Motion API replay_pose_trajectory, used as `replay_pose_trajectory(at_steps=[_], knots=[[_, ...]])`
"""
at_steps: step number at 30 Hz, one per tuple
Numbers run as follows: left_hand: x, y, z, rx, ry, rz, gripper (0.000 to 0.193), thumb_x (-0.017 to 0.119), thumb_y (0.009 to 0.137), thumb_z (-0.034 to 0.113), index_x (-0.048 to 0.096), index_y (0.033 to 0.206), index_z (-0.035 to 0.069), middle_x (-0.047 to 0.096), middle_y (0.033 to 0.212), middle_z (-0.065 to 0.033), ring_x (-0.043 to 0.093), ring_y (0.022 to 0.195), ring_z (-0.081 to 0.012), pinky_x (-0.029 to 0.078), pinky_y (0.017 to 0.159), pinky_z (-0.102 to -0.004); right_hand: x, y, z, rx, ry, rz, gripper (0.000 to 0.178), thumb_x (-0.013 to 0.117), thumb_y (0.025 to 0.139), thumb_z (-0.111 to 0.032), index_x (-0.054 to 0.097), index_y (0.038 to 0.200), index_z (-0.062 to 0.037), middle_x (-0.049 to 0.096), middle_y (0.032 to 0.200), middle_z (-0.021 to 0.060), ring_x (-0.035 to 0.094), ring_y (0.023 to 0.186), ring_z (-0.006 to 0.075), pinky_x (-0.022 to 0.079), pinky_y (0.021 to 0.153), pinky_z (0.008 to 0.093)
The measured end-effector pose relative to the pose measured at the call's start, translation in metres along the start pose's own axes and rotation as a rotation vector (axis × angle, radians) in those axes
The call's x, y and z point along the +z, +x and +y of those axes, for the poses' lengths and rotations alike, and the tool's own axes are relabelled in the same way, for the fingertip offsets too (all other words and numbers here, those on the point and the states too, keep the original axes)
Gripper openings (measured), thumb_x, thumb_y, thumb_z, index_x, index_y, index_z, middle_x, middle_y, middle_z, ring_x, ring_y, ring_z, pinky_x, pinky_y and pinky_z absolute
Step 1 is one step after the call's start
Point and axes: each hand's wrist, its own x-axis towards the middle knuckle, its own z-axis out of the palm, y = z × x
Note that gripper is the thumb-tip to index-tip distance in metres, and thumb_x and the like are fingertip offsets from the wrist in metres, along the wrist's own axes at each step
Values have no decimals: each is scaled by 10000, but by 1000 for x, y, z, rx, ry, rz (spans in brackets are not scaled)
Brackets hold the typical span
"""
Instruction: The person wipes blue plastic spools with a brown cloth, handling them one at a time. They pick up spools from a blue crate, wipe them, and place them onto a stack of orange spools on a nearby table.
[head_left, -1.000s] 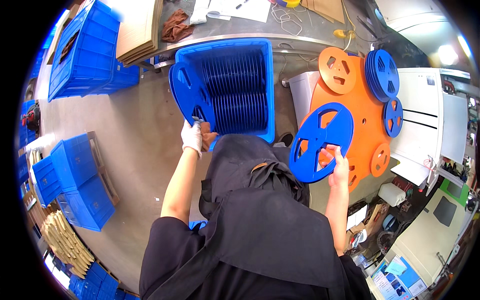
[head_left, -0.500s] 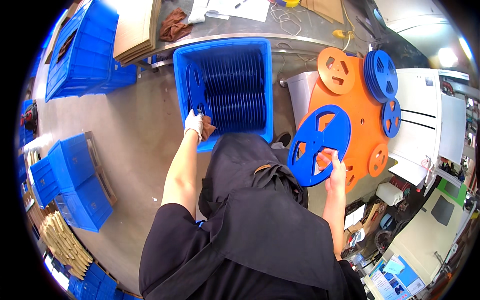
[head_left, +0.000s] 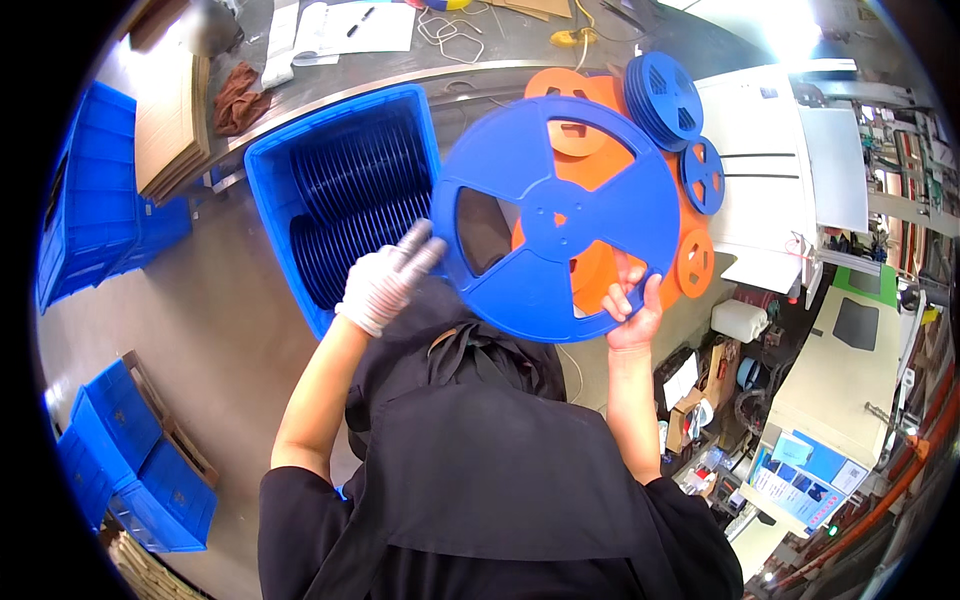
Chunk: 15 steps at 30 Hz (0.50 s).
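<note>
A large blue plastic reel [head_left: 620, 215], with a spoked face and wide cut-outs, is held up in front of me. My bare right hand [head_left: 635, 312] grips its lower right rim, fingers passing through a cut-out. My left hand [head_left: 378, 288], in a white glove, reaches to the reel's left edge with its fingers stretched and slightly blurred; whether they touch the rim I cannot tell. To the left stands a blue bin [head_left: 262, 165] with rows of dark blue reels [head_left: 350, 180] on edge inside.
Behind the held reel is a large orange disc [head_left: 605, 92] carrying a smaller orange reel [head_left: 555, 85], a stack of blue reels [head_left: 668, 105] and a single blue reel [head_left: 690, 180]. A metal bench [head_left: 400, 55] bears papers, cord and a brown cloth [head_left: 240, 100]. Cardboard sheets [head_left: 170, 130] lean left.
The blue reel has come left and up toward my face, turning its broad side to me. My left hand has left the bin; the brown cloth in it no longer shows. My view has shifted right.
</note>
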Motion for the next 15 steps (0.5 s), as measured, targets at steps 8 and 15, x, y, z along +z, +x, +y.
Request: replay_pose_trajectory(at_steps=[8,15], knots=[[-27,16,39,93,144,-28,340,619,732,106,623,1071,120,529,1323,-50,626,733,-223,526,560,-340,21,13,9,115,151,-239,374,492,983,-360,561,993,8,326,1485,194,493,503,109,371,450,219],[-24,9,39,57,77,13,332,649,686,88,597,1014,96,493,1362,-85,622,684,-236,529,544,-364,37,16,5,113,55,-230,393,539,956,-388,555,1036,-4,304,1498,187,454,489,88,354,446,216]])
